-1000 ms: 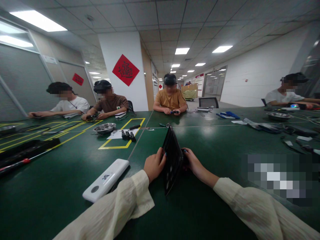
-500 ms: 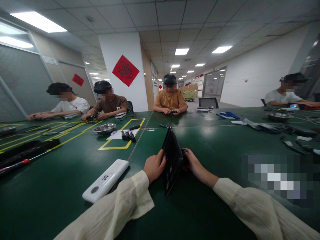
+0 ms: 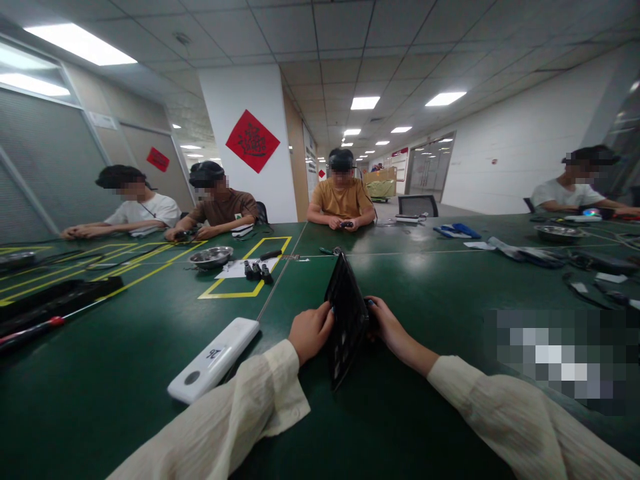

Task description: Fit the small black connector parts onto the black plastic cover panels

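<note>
A flat black panel-like object (image 3: 346, 327) stands on edge above the green table, its recessed side turned partly toward me. My left hand (image 3: 311, 332) is closed on its left side, with the thumb on the near face. On the other side, my right hand (image 3: 385, 325) has its fingers bent at the panel's right edge, around a dark part that I cannot make out. The right fingertips are partly hidden behind the panel. Left of my left forearm lies a white power bank (image 3: 215, 360) marked with a number.
On the green table (image 3: 440, 287) are a metal bowl (image 3: 211, 257), several black parts (image 3: 258, 271) on white paper, and a red-handled tool (image 3: 50, 324). Blue cloth (image 3: 456, 231) and another bowl (image 3: 557, 233) lie to the right. A person (image 3: 341, 193) sits opposite; others sit at both sides.
The view has shifted very slightly. Both hands keep their places on the black panel, and nothing else has visibly moved.
</note>
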The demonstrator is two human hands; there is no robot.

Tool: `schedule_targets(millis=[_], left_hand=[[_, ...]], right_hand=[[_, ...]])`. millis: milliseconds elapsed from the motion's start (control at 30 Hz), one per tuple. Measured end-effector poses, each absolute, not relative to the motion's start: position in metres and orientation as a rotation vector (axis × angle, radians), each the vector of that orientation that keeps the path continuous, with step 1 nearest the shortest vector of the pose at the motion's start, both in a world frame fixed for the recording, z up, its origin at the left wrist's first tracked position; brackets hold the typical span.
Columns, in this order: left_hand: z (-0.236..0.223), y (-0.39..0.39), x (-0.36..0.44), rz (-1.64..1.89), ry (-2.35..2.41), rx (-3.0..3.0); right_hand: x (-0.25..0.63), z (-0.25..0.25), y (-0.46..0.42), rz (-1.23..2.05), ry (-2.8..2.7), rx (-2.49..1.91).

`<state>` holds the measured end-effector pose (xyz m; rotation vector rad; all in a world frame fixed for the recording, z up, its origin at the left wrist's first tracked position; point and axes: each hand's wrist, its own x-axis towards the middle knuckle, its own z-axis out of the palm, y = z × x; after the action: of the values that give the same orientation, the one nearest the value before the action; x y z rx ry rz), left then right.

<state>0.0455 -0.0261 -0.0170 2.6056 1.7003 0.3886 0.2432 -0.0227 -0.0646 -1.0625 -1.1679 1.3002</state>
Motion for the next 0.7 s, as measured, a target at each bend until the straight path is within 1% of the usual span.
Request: schedule_targets(millis=[467,700], left_hand=[[-0.0176,-0.0259,0.0456,0.361,1.699,2.620],[-0.0229,-0.0233,0.0457,0.424,1.750,2.609]], right_hand=[[0.2438,-0.0624,-0.0243,1.301,-1.181,-1.055],[0.2426,-0.0652,-0.0211,1.299,-1.161,-1.060]])
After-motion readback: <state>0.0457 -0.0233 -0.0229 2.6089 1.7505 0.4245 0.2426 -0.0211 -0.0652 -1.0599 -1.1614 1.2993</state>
